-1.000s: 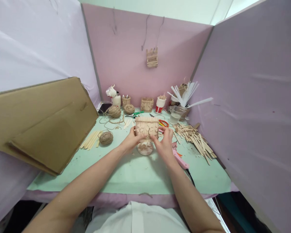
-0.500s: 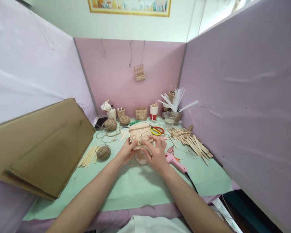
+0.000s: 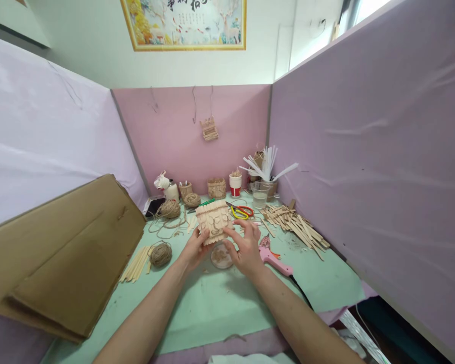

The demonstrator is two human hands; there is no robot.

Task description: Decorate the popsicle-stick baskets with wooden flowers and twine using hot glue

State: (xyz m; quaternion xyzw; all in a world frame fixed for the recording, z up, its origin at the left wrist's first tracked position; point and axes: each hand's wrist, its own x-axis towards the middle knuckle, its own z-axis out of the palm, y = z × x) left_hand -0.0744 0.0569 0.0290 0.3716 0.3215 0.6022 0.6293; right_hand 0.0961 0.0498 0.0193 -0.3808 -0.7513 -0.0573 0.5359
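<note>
A small pale wooden-stick craft piece (image 3: 213, 216), with a cord-like band across its top and raised leaf-like shapes on its face, is tilted up above the table. My left hand (image 3: 195, 247) grips its lower left edge, thumb in front and fingers behind. At its lower right, my right hand (image 3: 246, 247) has thumb and fingers apart, and the index fingertip reaches the face of the piece. Just below stands a small clear round dish (image 3: 221, 256) with brownish bits in it. Right of my right hand lies a pink glue gun (image 3: 275, 260).
Twine balls (image 3: 161, 254) and pale sticks (image 3: 135, 264) lie left; a cardboard sheet (image 3: 72, 253) leans farther left. Behind are scissors (image 3: 242, 211), a woven box (image 3: 216, 188) and a red-white cup (image 3: 235, 184). Loose sticks (image 3: 298, 225) are piled right. Partition walls (image 3: 189, 151) enclose the table.
The view has tilted up and turned slightly right, so the scene sits lower and more to the left. My left hand still grips the craft piece; the right fingers stay beside its lower right.
</note>
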